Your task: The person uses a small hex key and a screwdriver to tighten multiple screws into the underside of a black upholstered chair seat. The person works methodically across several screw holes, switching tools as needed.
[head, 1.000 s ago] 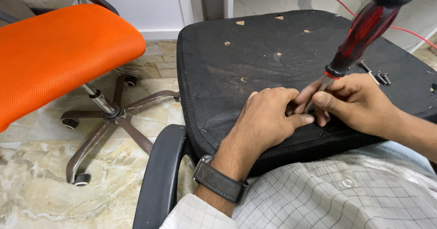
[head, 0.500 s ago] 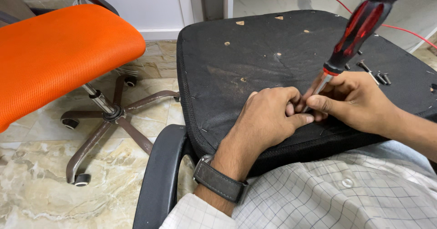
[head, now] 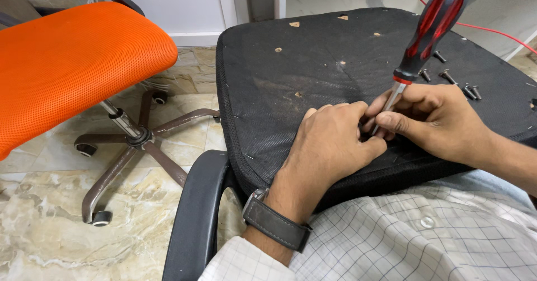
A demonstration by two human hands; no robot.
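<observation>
An upturned black chair seat [head: 313, 63] rests on my lap, its fabric-covered underside facing up with several small holes. My right hand [head: 436, 119] pinches the metal shaft of a red-and-black screwdriver [head: 430, 26], which stands nearly upright with its tip hidden between my fingers. My left hand [head: 333, 141] lies on the seat right beside the tip, fingers curled against it; what they pinch is hidden. A dark watch [head: 275, 225] is on my left wrist.
Several loose black screws [head: 447, 77] lie on the seat at the right. A black armrest [head: 198, 214] curves below the seat's near left corner. An orange mesh office chair [head: 67, 63] on a brown wheeled base [head: 137, 138] stands to the left on the marble floor. A red cable [head: 492, 29] runs behind.
The screwdriver handle has swung slightly left and more upright. Both hands stay at the same spot on the seat.
</observation>
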